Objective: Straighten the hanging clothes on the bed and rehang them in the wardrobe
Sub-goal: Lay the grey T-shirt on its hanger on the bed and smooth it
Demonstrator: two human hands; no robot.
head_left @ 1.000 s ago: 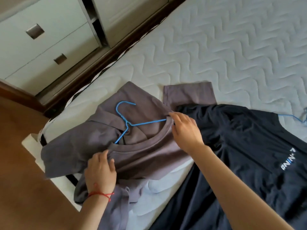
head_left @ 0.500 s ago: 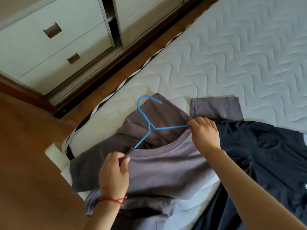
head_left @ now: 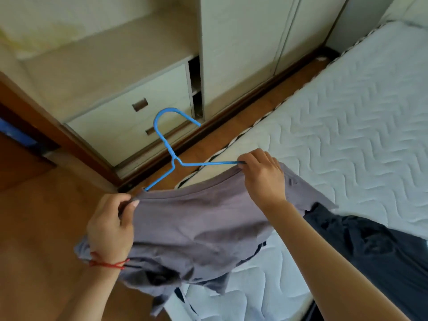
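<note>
A white quilted bed [head_left: 347,126] fills the right side, beside a pale wardrobe [head_left: 243,54] with drawers. A dark shirt [head_left: 370,251] lies on the bed. The grey shirt [head_left: 196,228], flat on the bed a moment ago, is now lifted clear toward the wardrobe. The left hand [head_left: 111,225] and right hand [head_left: 261,174] each pinch a shoulder closed over the blue hanger [head_left: 172,156]. It looks ready to hang.

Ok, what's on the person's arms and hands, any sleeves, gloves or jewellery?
Both forearms are bare as far as the view shows, with no sleeves and no gloves. The left hand has a thin red string bracelet knotted at the wrist. The right hand shows no rings, watch or band.
</note>
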